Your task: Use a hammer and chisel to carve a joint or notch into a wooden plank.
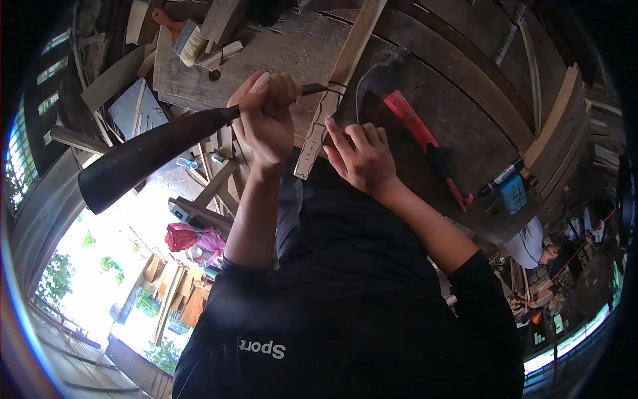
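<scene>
**Chisel held to a carved wood strip at the bench edge**

At the left, a long tool with a thick black handle (136, 159) is seen, most likely a chisel or gouge. The handle flares toward about eight o'clock, and the narrow dark shank runs up toward two o'clock, so the long axis lies on that diagonal, with the working end pointing at the wood strip. The handle is judged stiff, fairly heavy at the butt and smooth enough to slip; it is best gripped where it narrows, close to the shank.

That is where the left hand (264, 116) is clenched, fingers wrapped fully round the neck of the tool, thumb uppermost.

Just to its right, at three o'clock, the pale wood strip (340, 76) is laid on the workbench (465, 80). Its long axis runs from about seven o'clock, where a carved, wavy end overhangs the near edge, up to one o'clock and past the picture's top. The strip is judged light and rigid but thin, so the carved end could split under a hard push; it is better steadied flat, beside the cut. The tool tip meets it at a marked line, though the exact contact is too small to be made out.

The right hand (362, 156) is pressed against the strip's lower part, fingers bent and spread, nothing enclosed.

Further right, at four o'clock from the strip, a red-handled hammer (425, 143) is left lying on the bench, well apart from both hands.
</scene>
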The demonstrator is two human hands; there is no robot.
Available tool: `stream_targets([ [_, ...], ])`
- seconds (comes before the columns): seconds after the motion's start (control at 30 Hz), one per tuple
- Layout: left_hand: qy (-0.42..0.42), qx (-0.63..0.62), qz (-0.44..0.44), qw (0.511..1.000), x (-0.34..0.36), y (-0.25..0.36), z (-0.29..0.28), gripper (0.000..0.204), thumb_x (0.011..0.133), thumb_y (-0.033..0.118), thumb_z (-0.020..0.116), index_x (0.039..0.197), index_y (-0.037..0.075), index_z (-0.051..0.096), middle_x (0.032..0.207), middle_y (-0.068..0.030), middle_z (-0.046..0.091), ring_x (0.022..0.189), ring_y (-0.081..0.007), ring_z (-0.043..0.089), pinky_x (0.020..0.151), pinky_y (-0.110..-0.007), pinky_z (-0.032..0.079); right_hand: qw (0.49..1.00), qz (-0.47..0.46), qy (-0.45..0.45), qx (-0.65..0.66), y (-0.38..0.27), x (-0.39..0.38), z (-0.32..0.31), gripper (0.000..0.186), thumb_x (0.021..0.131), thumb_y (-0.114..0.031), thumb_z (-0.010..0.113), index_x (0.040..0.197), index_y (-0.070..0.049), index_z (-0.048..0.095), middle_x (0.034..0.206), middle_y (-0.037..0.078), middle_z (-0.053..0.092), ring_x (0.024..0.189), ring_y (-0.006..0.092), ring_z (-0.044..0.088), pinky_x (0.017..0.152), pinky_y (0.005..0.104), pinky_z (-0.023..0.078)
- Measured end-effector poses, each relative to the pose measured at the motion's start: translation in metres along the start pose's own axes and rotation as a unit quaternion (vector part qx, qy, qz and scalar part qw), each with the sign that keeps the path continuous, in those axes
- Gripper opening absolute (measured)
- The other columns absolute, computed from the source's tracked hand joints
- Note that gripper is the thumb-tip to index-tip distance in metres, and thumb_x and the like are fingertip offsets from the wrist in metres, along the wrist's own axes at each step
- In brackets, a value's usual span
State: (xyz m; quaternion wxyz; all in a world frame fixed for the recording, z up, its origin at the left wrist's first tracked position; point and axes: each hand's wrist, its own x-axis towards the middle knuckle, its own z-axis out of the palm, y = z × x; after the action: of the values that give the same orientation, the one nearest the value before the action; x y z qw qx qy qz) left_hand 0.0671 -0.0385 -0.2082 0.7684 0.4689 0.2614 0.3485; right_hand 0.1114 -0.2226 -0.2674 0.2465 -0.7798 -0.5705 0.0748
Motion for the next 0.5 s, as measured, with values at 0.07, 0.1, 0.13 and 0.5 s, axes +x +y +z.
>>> stream_targets([
  [0.07,0.001,-0.001,0.001,1.0,-0.0009,-0.0007,-0.0003,0.033,0.091,0.019,0.044,0.063,0.006,0.03,0.058,-0.0018,0.024,0.054,-0.0149,0.026,0.059,-0.034,0.029,1.0,0.001,-0.004,-0.004,0.0002,-0.0019,-0.0011,0.058,0.085,-0.033,0.07,0.138,-0.012,0.056,0.091,0.004,0.05,0.081,0.022,0.051,0.073,0.037,0.041],
  [0.1,0.0,0.0,0.001,1.0,-0.001,-0.0004,-0.0005,0.033,0.091,0.019,0.044,0.063,0.006,0.03,0.058,-0.0018,0.024,0.054,-0.0149,0.026,0.059,-0.034,0.029,1.0,0.002,-0.004,-0.009,0.0004,-0.0013,-0.0014,0.058,0.086,-0.033,0.07,0.138,-0.012,0.056,0.091,0.004,0.05,0.081,0.0221,0.051,0.074,0.0371,0.041],
  [0.13,0.001,-0.005,-0.001,1.0,-0.0012,-0.0004,-0.0007,0.033,0.091,0.018,0.044,0.063,0.007,0.03,0.058,-0.0017,0.024,0.054,-0.0148,0.026,0.058,-0.034,0.028,1.0,0.002,-0.004,-0.008,0.0005,-0.0013,-0.0013,0.058,0.086,-0.033,0.07,0.138,-0.012,0.056,0.091,0.004,0.05,0.081,0.0221,0.051,0.074,0.0371,0.041],
  [0.5,-0.005,-0.001,-0.001,1.0,-0.0022,0.0,0.0,0.035,0.091,0.016,0.045,0.061,0.007,0.029,0.057,-0.0016,0.024,0.055,-0.0148,0.025,0.058,-0.034,0.027,1.0,0.002,-0.007,-0.005,0.0007,-0.0013,-0.0022,0.06,0.086,-0.033,0.07,0.14,-0.012,0.054,0.092,0.004,0.05,0.08,0.0222,0.051,0.073,0.0375,0.041],
])
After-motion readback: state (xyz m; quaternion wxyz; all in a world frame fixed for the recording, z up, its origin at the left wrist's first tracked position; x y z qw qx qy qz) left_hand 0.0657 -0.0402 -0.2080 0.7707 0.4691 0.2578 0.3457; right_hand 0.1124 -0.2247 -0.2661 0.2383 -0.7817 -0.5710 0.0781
